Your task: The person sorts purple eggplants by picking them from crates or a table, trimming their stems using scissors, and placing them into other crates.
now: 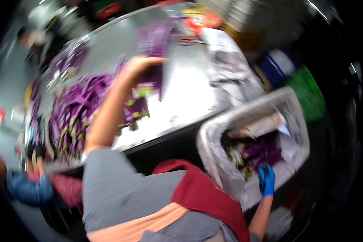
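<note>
My bare left hand (143,66) reaches over the metal table, smeared by motion. It lies over a few long purple eggplants (152,76); whether its fingers grip them cannot be made out. A large heap of eggplants with green stem ends (82,99) covers the table to the left of my forearm. My right hand (267,179), in a blue glove, is low inside a white plastic crate (213,139) at the right. Its fingers are closed around something dark that I cannot make out. Beside it in the crate lie more purple eggplants (264,151).
The metal table (185,92) has a black front edge. White plastic bags (230,64) and an orange-red package (203,20) lie toward its far right. A green crate (306,92) and a blue container (278,66) stand beyond the white crate. At left, another person's blue sleeve (30,187) shows.
</note>
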{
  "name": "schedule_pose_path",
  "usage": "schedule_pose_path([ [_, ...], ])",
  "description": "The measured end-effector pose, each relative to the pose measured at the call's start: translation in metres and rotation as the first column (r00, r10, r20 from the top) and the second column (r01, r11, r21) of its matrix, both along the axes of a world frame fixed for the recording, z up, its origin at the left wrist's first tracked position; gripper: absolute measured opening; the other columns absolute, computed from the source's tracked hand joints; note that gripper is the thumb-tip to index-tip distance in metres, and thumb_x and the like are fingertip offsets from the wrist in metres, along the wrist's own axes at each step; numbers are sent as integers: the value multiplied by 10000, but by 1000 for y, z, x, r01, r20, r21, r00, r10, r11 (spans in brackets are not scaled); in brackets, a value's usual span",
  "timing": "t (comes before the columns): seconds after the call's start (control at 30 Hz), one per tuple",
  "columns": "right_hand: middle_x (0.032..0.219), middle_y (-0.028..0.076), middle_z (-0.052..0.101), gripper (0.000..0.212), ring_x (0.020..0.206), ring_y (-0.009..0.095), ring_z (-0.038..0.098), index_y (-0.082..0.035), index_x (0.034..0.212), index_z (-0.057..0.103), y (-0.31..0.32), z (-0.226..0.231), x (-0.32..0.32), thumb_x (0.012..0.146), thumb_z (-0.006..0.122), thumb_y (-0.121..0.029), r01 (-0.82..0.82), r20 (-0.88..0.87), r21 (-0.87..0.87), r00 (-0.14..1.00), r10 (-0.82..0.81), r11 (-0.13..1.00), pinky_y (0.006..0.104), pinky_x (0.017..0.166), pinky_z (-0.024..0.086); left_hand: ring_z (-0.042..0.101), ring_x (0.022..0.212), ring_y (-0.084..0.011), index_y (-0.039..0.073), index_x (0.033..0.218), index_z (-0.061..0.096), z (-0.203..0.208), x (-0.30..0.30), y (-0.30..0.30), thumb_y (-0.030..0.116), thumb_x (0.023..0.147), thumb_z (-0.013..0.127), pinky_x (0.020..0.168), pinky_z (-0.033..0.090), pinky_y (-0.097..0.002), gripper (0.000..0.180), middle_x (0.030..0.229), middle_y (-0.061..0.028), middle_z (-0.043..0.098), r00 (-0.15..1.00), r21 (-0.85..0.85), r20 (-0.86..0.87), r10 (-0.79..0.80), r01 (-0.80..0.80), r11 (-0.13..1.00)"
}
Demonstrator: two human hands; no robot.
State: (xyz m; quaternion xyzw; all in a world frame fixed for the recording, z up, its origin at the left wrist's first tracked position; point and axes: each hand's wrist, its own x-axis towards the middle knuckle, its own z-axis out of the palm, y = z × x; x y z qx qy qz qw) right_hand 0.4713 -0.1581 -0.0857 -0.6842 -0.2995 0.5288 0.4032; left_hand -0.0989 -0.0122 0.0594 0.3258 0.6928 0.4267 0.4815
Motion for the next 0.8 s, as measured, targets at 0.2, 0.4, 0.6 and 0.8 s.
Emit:
schedule_pose_path([
  [0.2,905,74,603,315,832,129,548,0,1032,554,45,24,-31,790,629,-186,-372,275,220,911,308,902,278,743,459,569,812,-186,-2,1046,550,-66,-173,9,227,834,519,736,461,-318,314,922,-92,591,997,-16,-62,-54,53,998],
  [0.4,811,40,614,203,771,104,580,2,963,554,13,22,-4,804,613,-111,-393,426,259,866,261,882,238,676,476,525,922,-196,-1,1121,488,-146,-214,76,194,857,486,811,416,-318,328,1026,-100,550,876,-170,-450,-175,108,980],
  [0.6,1000,100,585,253,915,183,572,1,1087,523,-38,3,-3,844,525,-68,413,-434,390,871,-231,823,262,838,471,481,1032,-205,0,1196,426,-133,-234,119,161,881,453,886,370,-317,355,1130,-108,509,377,-202,-897,-231,116,972],
  [0.8,1052,102,556,252,894,152,567,10,1117,504,-67,3,-9,873,447,-19,376,23,577,880,-475,725,260,825,481,437,1142,-215,1,1271,364,-42,-1,141,128,905,420,961,325,-317,392,1234,-116,468,582,326,-747,-323,743,584],
])
